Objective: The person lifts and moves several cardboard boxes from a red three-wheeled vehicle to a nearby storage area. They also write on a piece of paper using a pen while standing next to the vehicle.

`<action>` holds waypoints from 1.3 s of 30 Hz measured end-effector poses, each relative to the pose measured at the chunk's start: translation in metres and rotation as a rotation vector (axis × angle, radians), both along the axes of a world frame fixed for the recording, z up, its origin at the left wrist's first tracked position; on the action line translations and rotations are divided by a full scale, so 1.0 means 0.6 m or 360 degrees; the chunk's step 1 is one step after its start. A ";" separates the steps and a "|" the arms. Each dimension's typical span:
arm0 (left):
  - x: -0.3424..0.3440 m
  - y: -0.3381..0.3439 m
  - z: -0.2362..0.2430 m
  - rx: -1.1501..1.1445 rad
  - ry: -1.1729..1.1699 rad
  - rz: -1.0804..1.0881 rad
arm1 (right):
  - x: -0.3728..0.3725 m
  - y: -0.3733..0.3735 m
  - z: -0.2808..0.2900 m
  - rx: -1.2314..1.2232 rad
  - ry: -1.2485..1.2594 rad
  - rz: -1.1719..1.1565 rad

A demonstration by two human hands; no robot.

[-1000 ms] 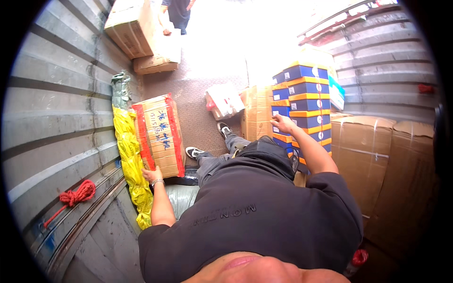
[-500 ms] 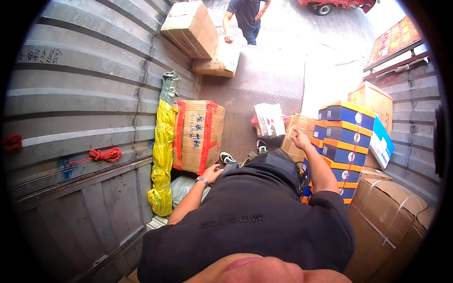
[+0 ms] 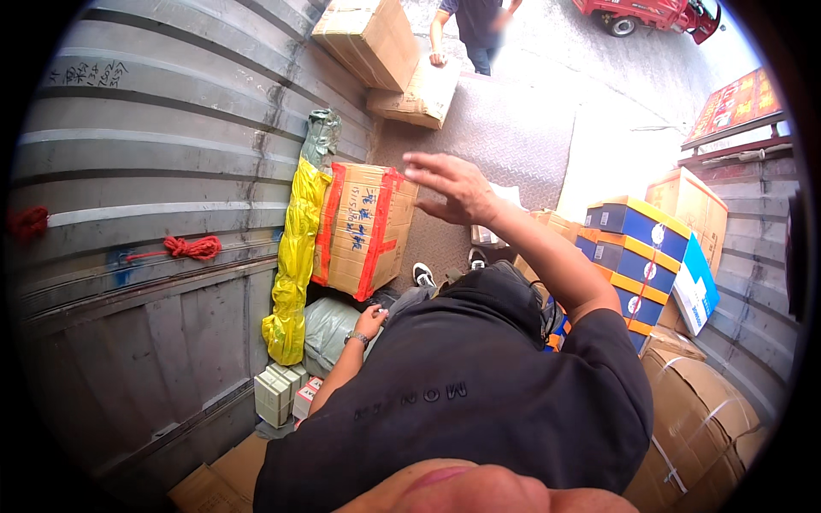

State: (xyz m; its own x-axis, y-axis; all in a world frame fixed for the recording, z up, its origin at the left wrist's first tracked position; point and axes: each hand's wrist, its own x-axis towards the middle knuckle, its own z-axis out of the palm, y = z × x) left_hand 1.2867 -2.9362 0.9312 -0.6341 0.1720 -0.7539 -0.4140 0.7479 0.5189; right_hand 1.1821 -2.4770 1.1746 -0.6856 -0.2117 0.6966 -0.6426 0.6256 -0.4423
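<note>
My right hand (image 3: pixel 453 186) is raised in front of me, its fingers stretched out and holding nothing. Its fingertips reach over the right edge of a brown carton (image 3: pixel 352 229) bound with red tape; whether they touch it I cannot tell. Partly behind my right wrist is a white-wrapped package (image 3: pixel 506 195), and a small brown carton (image 3: pixel 558 224) sits beyond the forearm. Low by my left thigh, my left hand (image 3: pixel 370 321) has curled fingers with a tiny pale spot at them. It is beside a grey-green wrapped bundle (image 3: pixel 329 333).
A long yellow-wrapped roll (image 3: pixel 295 256) leans at the left wall. Stacked blue-and-orange boxes (image 3: pixel 629 248) and large strapped cartons (image 3: pixel 697 402) stand on my right. At the far opening a person (image 3: pixel 479 30) rests a hand on a carton (image 3: pixel 419 98).
My right hand has swung up and left from beside the small carton toward the red-taped carton, its fingers opening out. My left hand stays low. The whole view has shifted slightly.
</note>
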 end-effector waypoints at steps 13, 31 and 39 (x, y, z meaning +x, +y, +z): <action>-0.115 -0.030 -0.100 0.0151 0.0181 -0.0164 | 0.517 0.201 -0.507 -0.0296 -0.2874 -0.1238; -0.203 -0.061 -0.163 0.0310 -0.0021 -0.0265 | 0.402 0.039 -0.330 -0.0499 -0.2105 -0.1196; -0.169 -0.143 -0.219 0.0270 -0.0152 -0.0269 | 0.516 -0.032 -0.272 -0.0200 -0.2549 -0.1407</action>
State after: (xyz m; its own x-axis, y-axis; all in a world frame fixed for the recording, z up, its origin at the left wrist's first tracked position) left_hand 1.1854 -3.0222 0.7995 -0.5130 0.3986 -0.7602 -0.3433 0.7165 0.6073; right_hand 1.4916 -2.4963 1.0113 -0.4990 0.5344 -0.6822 0.8562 0.4256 -0.2929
